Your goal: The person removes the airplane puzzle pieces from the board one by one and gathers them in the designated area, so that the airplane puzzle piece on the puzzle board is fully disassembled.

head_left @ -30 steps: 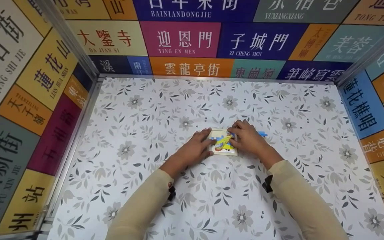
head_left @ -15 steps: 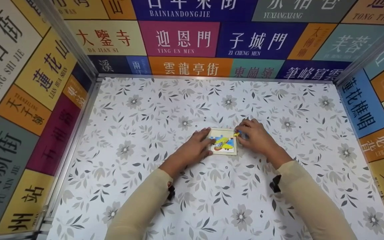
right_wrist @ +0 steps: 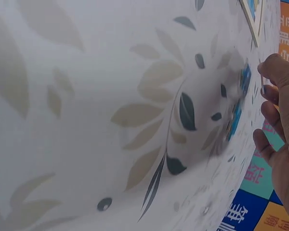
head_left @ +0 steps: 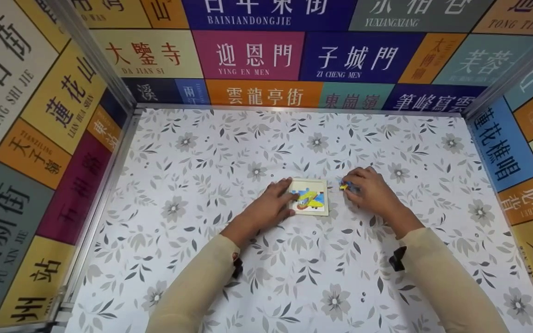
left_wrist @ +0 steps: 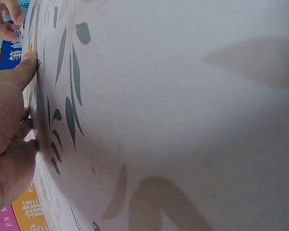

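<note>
A yellow plane, half ringed by blue, in a small wooden frame

From where I stand, the puzzle board is a little pale square with a raised wooden rim, lying flat on the desk between the two hands. Inside it sits a bright yellow aeroplane with a reddish nose, patches of blue behind it and white below. The blue ends in a knobbly upper edge, and beyond that a strip of bare backing shows along the far side.

The left hand has hold of the board's left end, thumb at the near corner, other fingers toward the far one, a fingertip reaching over the picture. The right hand is just off the board's right side, fingers bent and pinching a thin puzzle piece, seen nearly edge-on from that wrist. Beneath it, loose blue pieces lie on the desk; I can't count them.

Both forearms, in beige sleeves, come in from the near side, angled toward each other. Grey flowers and leaves pattern the desk's white cover.
</note>
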Demonstrator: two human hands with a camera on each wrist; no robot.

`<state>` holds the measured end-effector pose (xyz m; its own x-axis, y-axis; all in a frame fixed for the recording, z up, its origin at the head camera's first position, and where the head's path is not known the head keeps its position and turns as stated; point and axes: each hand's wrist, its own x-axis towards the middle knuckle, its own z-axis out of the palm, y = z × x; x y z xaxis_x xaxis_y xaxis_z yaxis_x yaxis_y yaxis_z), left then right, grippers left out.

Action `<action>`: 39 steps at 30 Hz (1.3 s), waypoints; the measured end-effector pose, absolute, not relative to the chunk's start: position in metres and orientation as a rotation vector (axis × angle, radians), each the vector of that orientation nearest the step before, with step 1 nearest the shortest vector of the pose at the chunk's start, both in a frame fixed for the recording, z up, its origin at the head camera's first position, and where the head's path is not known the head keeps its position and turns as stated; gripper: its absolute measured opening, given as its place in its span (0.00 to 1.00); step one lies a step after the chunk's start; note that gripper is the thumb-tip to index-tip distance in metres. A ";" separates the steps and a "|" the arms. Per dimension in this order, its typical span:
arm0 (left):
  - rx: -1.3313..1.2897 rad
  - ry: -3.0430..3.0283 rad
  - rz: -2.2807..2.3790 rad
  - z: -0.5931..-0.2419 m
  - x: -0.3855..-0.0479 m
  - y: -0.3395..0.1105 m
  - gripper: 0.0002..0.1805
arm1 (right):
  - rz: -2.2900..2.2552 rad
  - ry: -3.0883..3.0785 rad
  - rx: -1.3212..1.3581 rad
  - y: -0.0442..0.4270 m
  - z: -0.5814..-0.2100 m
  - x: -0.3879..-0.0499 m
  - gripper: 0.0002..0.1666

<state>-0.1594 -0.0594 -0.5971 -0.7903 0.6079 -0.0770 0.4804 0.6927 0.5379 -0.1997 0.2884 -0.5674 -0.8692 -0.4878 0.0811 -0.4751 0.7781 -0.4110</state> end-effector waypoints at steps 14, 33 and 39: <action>0.865 2.672 0.727 -0.597 -0.158 -0.058 0.28 | -0.723 3.020 -0.800 0.322 -0.570 -0.196 0.18; 0.864 2.654 0.756 -0.598 -0.160 -0.059 0.28 | -0.676 3.066 -0.764 0.357 -0.575 -0.194 0.21; 0.860 2.653 0.747 -0.599 -0.161 -0.059 0.29 | -0.636 3.056 -0.761 0.360 -0.577 -0.192 0.19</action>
